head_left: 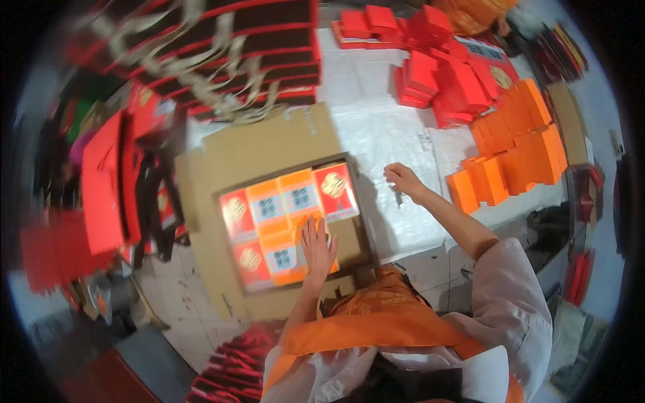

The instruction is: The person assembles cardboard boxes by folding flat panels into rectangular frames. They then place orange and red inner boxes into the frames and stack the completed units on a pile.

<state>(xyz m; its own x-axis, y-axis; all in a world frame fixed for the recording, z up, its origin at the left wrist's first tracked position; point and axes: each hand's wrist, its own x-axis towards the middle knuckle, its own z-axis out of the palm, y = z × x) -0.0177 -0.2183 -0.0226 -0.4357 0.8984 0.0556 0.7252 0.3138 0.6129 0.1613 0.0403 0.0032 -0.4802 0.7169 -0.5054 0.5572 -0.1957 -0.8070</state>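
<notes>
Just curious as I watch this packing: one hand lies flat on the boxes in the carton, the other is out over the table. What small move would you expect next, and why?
Probably the right hand brings one more box to the carton. The left hand presses flat on the orange and red boxes inside, bare cardboard shows beside it, and loose orange boxes wait on the table.

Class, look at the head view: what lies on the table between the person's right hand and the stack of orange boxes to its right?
In the head view, only bare white table covering lies between the right hand and the orange boxes; nothing else sits in that stretch.
</notes>
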